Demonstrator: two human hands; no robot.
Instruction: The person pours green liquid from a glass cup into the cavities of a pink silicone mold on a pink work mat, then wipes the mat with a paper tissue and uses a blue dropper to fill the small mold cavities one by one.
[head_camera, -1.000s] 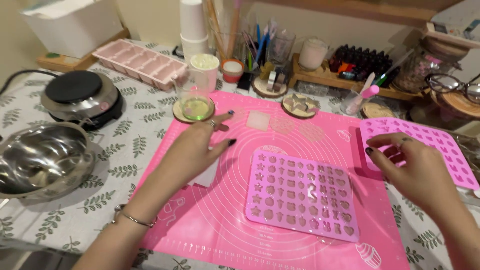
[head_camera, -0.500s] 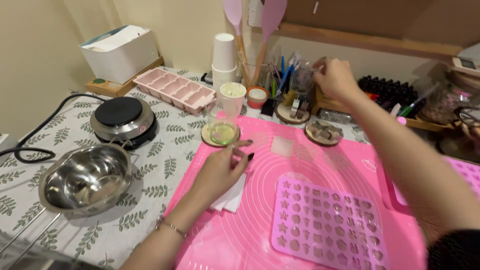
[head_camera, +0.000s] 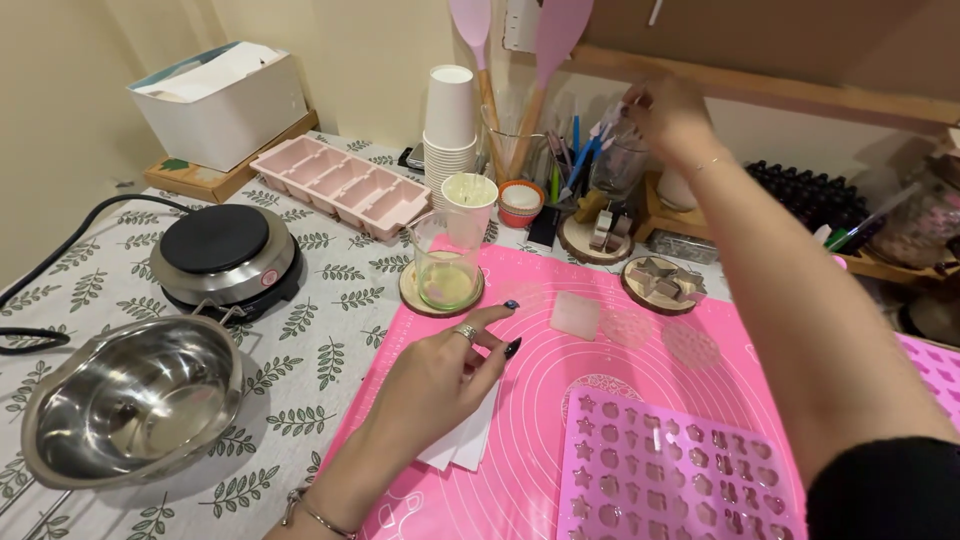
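My left hand (head_camera: 440, 375) rests flat on the pink silicone mat (head_camera: 540, 400), over white paper sheets (head_camera: 465, 440), its fingers apart and holding nothing. My right hand (head_camera: 665, 115) is stretched far back to a glass jar of pens and tools (head_camera: 615, 160), its fingers pinched at something above the jar; I cannot tell what. A pink mould with star and shape cavities (head_camera: 670, 470) lies on the mat near me. A glass beaker (head_camera: 445, 262) stands on a round wooden coaster just beyond my left hand.
On the left stand a steel bowl (head_camera: 130, 400), a small black hot plate (head_camera: 228, 250) with its cable, a pink bar mould tray (head_camera: 340, 185) and a white box (head_camera: 220, 100). At the back stand stacked paper cups (head_camera: 450, 120), pink spatulas (head_camera: 550, 40), wooden coasters and dark bottles (head_camera: 800, 200).
My right hand left the pink mould at the right and reached up to the jar at the back. My left hand slid back onto the white paper. The view shifted left.
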